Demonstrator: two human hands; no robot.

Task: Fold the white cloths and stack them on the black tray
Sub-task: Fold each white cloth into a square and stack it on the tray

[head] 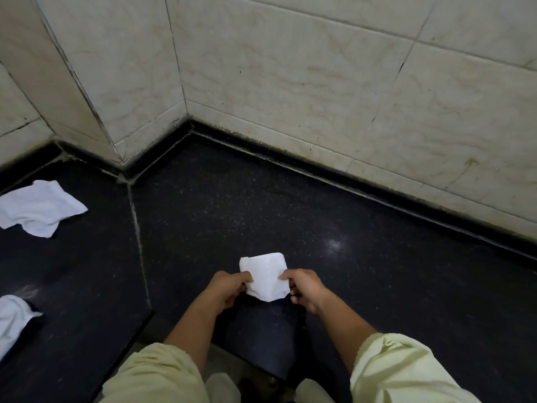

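Observation:
A small folded white cloth [266, 276] lies on the black speckled counter [261, 205] near its front edge. My left hand [226, 289] pinches its left side and my right hand [305, 287] pinches its right side. A loose, unfolded white cloth [37, 207] lies flat at the far left. Another crumpled white cloth [13, 321] sits at the lower left, cut off by the frame edge. No black tray is in view.
Cream marbled wall tiles [290, 68] rise behind the counter and form an angled corner at the back left. A grout seam [138, 228] splits the counter into two slabs. The counter's front edge runs just below my hands.

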